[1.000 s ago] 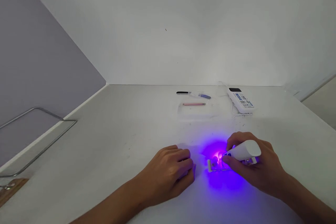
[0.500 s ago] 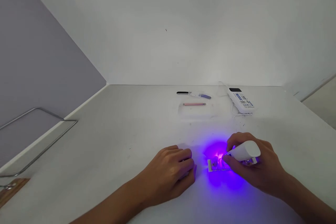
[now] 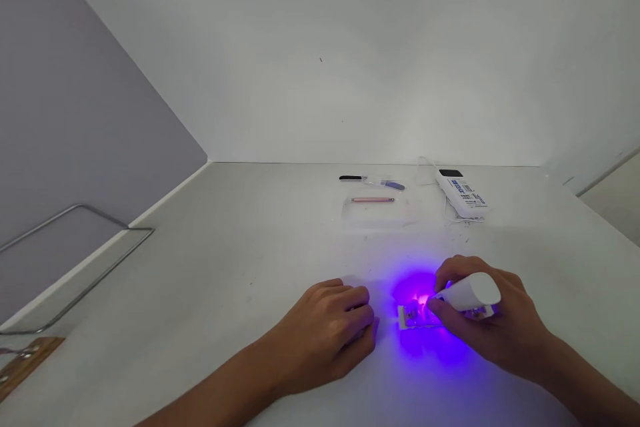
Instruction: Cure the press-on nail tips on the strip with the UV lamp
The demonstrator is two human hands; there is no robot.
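My right hand (image 3: pixel 505 320) grips a small white handheld UV lamp (image 3: pixel 470 291), which is tilted down to the left and throws bright violet light. Under its glow lies a narrow pale strip (image 3: pixel 403 318) with small shiny pieces along it; the lamp and my fingers hide much of it. Whether the lamp touches the strip I cannot tell. Left of the lit area, my left hand (image 3: pixel 335 330) rests on the white table (image 3: pixel 210 293) with its fingers curled in. What those fingers hold, if anything, is hidden.
Toward the back lie a pink pen-like stick (image 3: pixel 373 200) on clear plastic, a black-handled tool (image 3: pixel 353 178) and a blue-grey file-like piece (image 3: pixel 393 185). A white power bank (image 3: pixel 463 193) with a cable stands right of them. A bent metal wire frame (image 3: pixel 105 273) and clipboard (image 3: pixel 35 363) are at left.
The view has shifted slightly, so everything sits a little further right and lower. Both hands and the lit lamp otherwise keep the same positions.
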